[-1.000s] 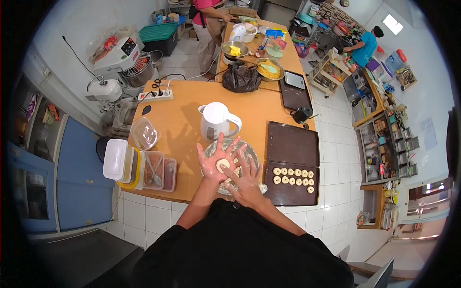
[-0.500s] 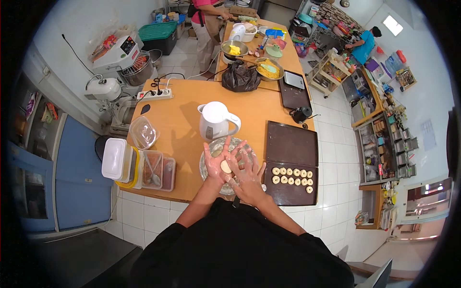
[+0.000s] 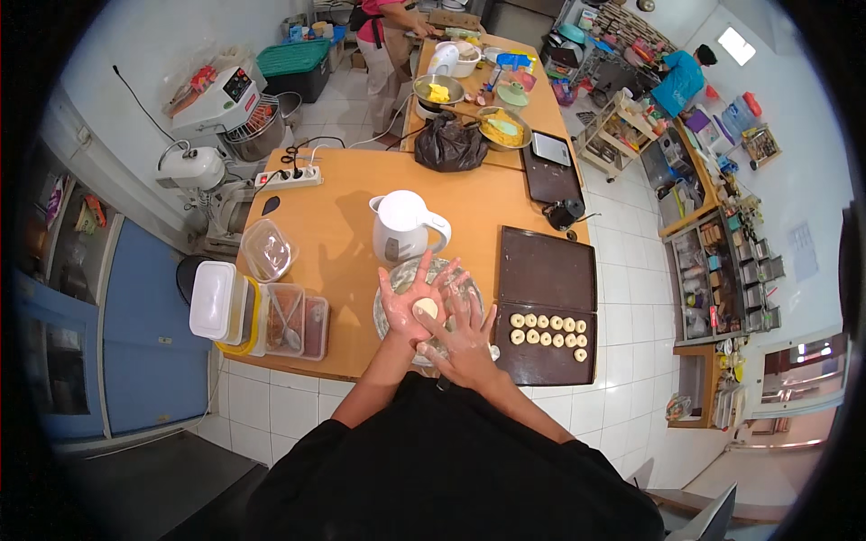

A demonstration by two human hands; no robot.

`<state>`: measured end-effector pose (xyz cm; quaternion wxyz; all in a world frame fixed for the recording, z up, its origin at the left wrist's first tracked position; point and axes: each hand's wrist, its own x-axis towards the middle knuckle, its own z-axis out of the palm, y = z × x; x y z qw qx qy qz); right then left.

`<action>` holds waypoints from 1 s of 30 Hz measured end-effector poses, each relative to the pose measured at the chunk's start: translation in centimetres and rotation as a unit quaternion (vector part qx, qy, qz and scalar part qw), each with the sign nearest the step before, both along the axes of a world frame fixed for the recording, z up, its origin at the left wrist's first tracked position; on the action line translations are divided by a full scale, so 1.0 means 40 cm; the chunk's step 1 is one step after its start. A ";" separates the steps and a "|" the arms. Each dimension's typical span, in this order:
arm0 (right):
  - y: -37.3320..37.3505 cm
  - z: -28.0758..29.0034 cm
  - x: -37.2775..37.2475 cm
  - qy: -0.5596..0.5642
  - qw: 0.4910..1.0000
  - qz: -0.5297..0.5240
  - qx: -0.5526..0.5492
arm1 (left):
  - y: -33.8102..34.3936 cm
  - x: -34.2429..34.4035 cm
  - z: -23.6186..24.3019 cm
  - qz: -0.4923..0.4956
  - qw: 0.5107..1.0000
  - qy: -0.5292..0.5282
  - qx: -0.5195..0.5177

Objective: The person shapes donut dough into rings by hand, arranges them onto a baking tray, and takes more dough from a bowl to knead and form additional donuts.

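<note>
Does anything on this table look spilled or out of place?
No clear spill stands out. Slightly odd: one dough ring forms a third row alone, next to two rows of six, on the near dark tray.

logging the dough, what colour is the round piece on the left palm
The dough piece is pale cream, best seen in the head view.

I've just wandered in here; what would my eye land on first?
Probably the floury left hand, palm up with a pale dough disc on it, the right hand close beside. Next, the white kettle beyond them, and the dough rings in rows on the dark tray to the right.
</note>
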<state>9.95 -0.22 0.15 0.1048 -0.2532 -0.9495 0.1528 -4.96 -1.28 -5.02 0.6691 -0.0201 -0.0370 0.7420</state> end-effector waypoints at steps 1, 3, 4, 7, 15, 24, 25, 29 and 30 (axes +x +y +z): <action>0.000 -0.004 0.002 0.000 1.000 0.001 0.001 | 0.002 -0.003 0.000 0.001 1.000 0.000 0.001; -0.004 -0.009 0.010 0.020 0.999 -0.042 -0.006 | 0.003 -0.007 -0.001 -0.006 0.999 0.027 0.027; -0.004 -0.010 0.014 0.020 0.999 -0.041 -0.006 | 0.002 -0.006 -0.002 -0.005 0.999 0.026 0.027; 0.001 -0.017 0.019 0.047 0.997 -0.048 -0.030 | 0.001 -0.002 0.010 -0.011 0.999 0.038 0.031; 0.013 -0.011 0.001 0.008 0.997 -0.075 -0.017 | -0.001 0.001 0.028 -0.033 0.999 0.025 0.007; 0.020 0.079 0.031 0.075 0.997 -0.025 0.003 | -0.004 -0.007 0.021 -0.021 0.997 0.069 0.022; 0.019 0.079 0.031 0.075 0.997 -0.026 0.004 | -0.004 -0.005 0.025 -0.022 0.997 0.069 0.022; 0.012 0.090 0.025 0.075 0.996 -0.033 0.026 | -0.005 0.000 0.038 -0.026 0.996 0.065 0.053; 0.009 0.094 0.025 0.078 0.996 -0.035 0.020 | -0.005 0.002 0.040 -0.028 0.996 0.066 0.059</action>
